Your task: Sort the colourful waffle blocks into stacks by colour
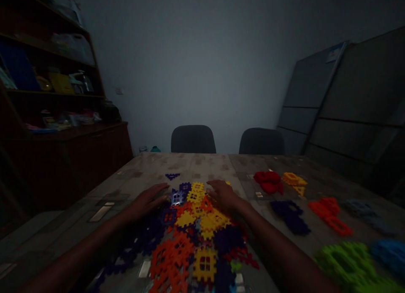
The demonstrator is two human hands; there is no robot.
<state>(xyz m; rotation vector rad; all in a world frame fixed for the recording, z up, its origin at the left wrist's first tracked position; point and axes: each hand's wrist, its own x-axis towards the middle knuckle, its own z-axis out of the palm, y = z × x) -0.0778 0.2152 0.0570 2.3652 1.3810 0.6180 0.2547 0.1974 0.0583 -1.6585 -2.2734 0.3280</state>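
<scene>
A loose pile of toothed plastic building pieces lies on the table in front of me, with orange pieces, yellow window-shaped pieces and dark purple pieces mixed together. At the pile's left edge is my left hand, its fingers stretched out beside a purple window piece. My right hand rests along the right edge with fingers extended near yellow pieces. Both hands look open, and I see nothing gripped in either; the right fingertips are partly dim.
Right of the pile lie groups sorted by colour: red, yellow, purple, orange, grey, green and blue. A purple triangle lies beyond the pile. Two chairs stand behind the table.
</scene>
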